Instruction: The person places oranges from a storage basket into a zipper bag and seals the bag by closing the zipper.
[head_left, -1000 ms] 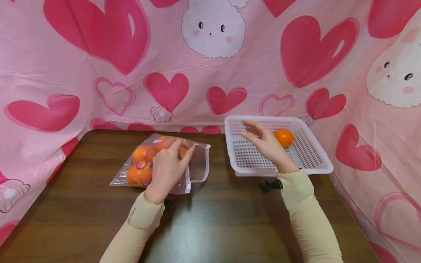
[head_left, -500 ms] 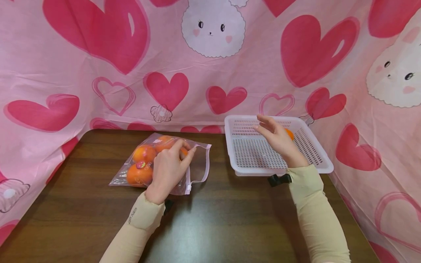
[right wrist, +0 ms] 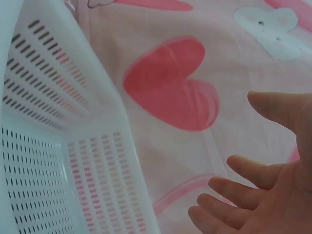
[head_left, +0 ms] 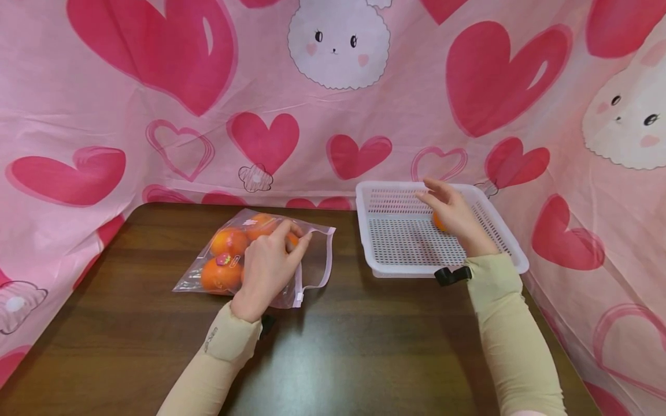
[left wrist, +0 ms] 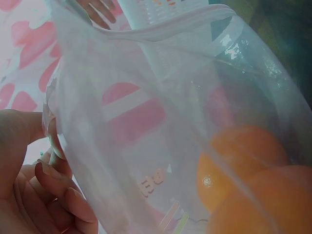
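Note:
A clear zip bag (head_left: 329,260) with a pink rim lies at the left of the table, its mouth facing right. Several oranges (head_left: 221,274) are inside it. My left hand (head_left: 267,260) pinches the bag's upper edge between thumb and fingers; the left wrist view shows the film between them, with oranges (left wrist: 258,195) beyond. Over the white basket (head_left: 398,268) hovers my right hand (head_left: 460,222), fingers spread and holding nothing. One orange (head_left: 439,223) sits in the basket, partly hidden behind that hand. In the right wrist view the right hand (right wrist: 273,185) is apart from the basket (right wrist: 117,122).
The brown wooden table (head_left: 333,352) bears the bag and the basket. A pink cloth (head_left: 333,115) with hearts encloses the back and sides. The basket stands near the back right, close to the cloth.
My right hand has moved to the right across the basket, covering part of the orange. The left hand and the bag have hardly moved.

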Tool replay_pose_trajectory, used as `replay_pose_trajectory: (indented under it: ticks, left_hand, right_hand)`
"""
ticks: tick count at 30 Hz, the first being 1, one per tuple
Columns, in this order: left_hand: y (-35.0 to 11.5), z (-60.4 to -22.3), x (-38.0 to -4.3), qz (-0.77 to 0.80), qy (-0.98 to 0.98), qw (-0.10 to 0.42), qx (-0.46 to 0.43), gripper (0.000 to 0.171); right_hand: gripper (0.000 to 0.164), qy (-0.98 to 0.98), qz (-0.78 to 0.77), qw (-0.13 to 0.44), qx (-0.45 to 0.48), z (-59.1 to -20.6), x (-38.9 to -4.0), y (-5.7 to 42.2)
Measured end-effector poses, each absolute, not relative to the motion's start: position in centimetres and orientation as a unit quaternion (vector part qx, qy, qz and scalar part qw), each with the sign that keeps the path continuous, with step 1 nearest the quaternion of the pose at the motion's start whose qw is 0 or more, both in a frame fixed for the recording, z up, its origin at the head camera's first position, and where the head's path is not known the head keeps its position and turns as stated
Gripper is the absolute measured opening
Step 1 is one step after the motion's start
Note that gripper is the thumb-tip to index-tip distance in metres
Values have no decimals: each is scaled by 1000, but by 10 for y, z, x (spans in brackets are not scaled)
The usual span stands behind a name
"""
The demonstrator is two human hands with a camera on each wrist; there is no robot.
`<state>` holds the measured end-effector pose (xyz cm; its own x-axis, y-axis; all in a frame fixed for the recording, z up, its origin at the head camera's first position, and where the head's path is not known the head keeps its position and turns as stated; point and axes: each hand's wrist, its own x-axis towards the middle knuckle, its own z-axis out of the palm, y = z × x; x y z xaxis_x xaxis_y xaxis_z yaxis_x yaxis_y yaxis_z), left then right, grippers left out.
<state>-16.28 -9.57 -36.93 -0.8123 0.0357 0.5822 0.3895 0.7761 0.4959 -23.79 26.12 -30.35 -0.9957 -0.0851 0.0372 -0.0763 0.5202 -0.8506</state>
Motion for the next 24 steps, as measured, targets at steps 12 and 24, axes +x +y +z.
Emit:
replay_pose_trajectory:
  ticks: [12, 24]
  left_hand:
    - [-96, -370, -162, -319, -900, 272, -118, 23]
    - [-96, -371, -163, -323, -899, 270, -121, 25]
  right_hand:
    - [77, 880, -475, 7, -8, -304, -249, 278]
    - [89, 901, -432, 35, 19, -304, -260, 304]
